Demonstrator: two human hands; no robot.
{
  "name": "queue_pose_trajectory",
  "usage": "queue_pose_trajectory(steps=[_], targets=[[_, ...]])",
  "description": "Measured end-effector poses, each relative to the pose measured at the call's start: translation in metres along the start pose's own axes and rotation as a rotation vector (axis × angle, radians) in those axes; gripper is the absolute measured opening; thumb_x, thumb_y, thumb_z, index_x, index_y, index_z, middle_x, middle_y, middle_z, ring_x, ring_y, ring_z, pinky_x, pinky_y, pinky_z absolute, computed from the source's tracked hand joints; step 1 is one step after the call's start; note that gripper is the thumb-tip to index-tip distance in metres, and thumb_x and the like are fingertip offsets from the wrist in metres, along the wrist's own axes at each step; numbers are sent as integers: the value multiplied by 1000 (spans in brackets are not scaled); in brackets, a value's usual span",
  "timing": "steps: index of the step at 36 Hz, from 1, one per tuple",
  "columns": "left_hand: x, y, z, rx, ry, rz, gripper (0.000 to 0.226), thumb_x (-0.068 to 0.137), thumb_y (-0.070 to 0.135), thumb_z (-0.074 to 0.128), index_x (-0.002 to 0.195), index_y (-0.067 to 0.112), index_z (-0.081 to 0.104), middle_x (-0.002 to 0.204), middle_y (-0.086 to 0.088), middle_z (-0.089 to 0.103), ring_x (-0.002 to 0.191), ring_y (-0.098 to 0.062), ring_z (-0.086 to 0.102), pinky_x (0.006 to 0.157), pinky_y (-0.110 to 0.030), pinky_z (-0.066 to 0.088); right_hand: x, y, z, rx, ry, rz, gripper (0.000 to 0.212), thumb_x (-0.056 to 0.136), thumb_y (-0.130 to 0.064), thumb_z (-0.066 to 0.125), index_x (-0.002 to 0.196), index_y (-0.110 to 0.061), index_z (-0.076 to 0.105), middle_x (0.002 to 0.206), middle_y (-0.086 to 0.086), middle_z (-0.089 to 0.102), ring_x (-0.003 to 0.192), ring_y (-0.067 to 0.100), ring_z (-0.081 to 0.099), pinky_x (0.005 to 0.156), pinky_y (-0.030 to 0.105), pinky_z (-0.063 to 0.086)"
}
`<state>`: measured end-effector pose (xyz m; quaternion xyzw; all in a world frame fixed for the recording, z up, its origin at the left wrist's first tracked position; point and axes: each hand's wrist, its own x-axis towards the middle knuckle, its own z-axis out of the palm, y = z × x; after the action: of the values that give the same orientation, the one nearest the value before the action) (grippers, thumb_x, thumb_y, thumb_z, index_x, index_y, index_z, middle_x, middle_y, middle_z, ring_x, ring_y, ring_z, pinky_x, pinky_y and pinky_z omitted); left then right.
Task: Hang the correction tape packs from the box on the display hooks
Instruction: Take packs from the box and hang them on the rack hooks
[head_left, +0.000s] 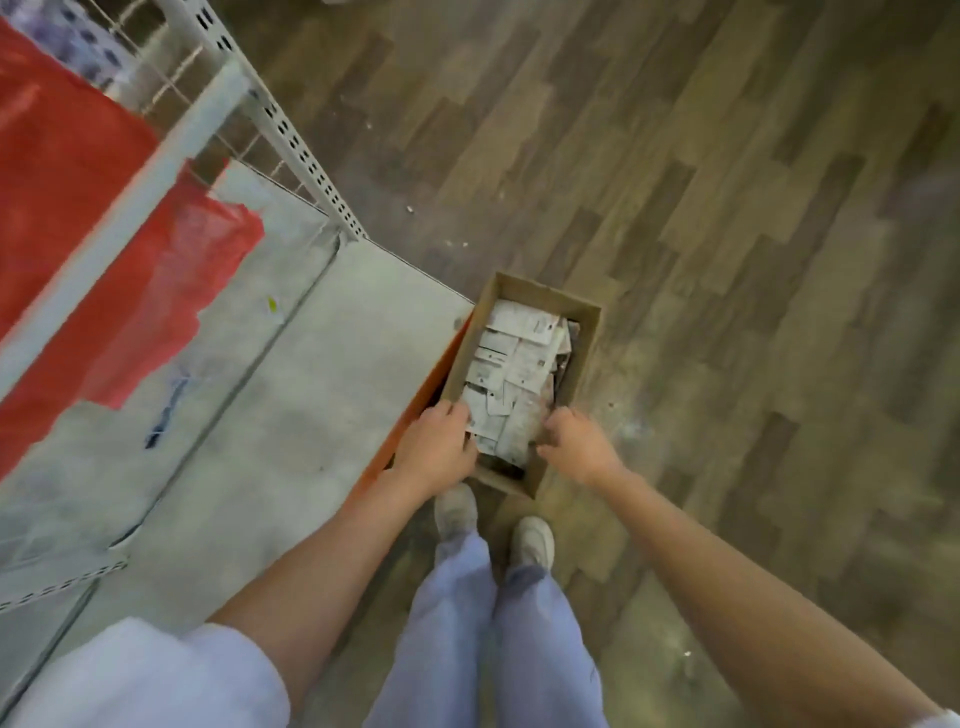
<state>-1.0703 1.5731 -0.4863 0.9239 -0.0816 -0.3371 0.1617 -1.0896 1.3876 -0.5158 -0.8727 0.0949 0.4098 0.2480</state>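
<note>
1. The open cardboard box (586, 332) sits on the floor (727, 260) beside the shelf base (322, 364).
2. The correction tape packs (511, 374) lie heaped inside.
3. The left hand (436, 447) reaches into the box's near end; whether its grip holds packs, I cannot tell.
4. The right hand (579, 447) hovers, grip loosely curled, holding nothing.

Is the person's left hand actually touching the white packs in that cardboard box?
Touching. In the head view the left hand reaches into the box and its fingertips lie on the near end of the packs, with no gap visible.
</note>
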Motion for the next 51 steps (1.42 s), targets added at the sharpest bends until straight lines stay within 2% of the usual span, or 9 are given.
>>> queue_pose_trajectory(steps=[11, 16, 21, 24, 30, 34, 37, 45, 51], targets=[[122, -61, 126, -97, -133, -114, 30, 95, 22, 52, 123, 12, 51, 123, -4, 53, 108, -20, 54, 88, -33, 48, 139, 48, 86, 135, 9, 74, 29, 92, -19, 57, 119, -10, 48, 120, 10, 54, 97, 21, 51, 79, 31, 43], [192, -77, 171, -197, -116, -123, 37, 95, 21, 54, 130, 8, 48, 129, -8, 52, 113, -21, 53, 88, -29, 44, 213, 66, 109, 168, 67, 69, 40, 93, -19, 58, 129, -7, 47, 128, 11, 53, 114, 26, 53, 95, 36, 46], [262, -81, 198, -559, -59, -329, 43, 99, 26, 50, 136, 5, 44, 120, -8, 58, 102, -19, 58, 92, -33, 47, 280, 87, 120, 230, 143, 120, 37, 93, -14, 58, 126, -1, 47, 123, 15, 54, 110, 28, 54, 79, 29, 42], [304, -80, 212, -832, -23, -470, 28, 98, 29, 48, 110, 6, 58, 93, -16, 60, 95, -25, 59, 91, -33, 48, 316, 98, 129, 310, 190, 192, 47, 92, -16, 58, 132, 2, 41, 132, 18, 44, 120, 33, 48, 95, 36, 41], [364, -72, 231, -1068, 66, -621, 44, 100, 34, 46, 130, 1, 47, 118, -17, 55, 102, -32, 61, 84, -39, 56, 371, 105, 139, 696, 308, 356, 55, 91, -20, 63, 135, 0, 38, 134, 15, 53, 121, 32, 53, 87, 32, 45], [373, -72, 243, -1346, 136, -737, 21, 99, 14, 49, 115, 2, 55, 94, -11, 55, 68, -19, 55, 49, -24, 52, 378, 105, 147, 786, 286, 378, 28, 95, -14, 56, 120, -2, 56, 120, 18, 62, 109, 32, 60, 92, 38, 51], [360, -66, 238, -1396, 185, -742, 7, 98, 4, 47, 98, 4, 53, 70, -8, 53, 55, -15, 51, 53, -25, 51, 369, 104, 154, 816, 266, 367, 16, 95, -9, 50, 93, -9, 66, 101, 11, 65, 97, 28, 62, 86, 33, 51], [302, -55, 204, -1332, 110, -695, 18, 99, 4, 45, 83, 5, 53, 67, -8, 52, 57, -13, 51, 54, -23, 48, 330, 90, 138, 1053, 126, 298, 13, 92, -11, 57, 101, -17, 51, 105, 8, 53, 87, 19, 52, 82, 35, 47], [294, -64, 197, -1275, 113, -695, 20, 97, 7, 51, 78, 8, 56, 69, -8, 58, 56, -12, 53, 47, -19, 47, 329, 87, 137, 1041, 156, 346, 38, 93, -7, 57, 129, -2, 46, 121, 9, 55, 113, 29, 55, 99, 44, 47]])
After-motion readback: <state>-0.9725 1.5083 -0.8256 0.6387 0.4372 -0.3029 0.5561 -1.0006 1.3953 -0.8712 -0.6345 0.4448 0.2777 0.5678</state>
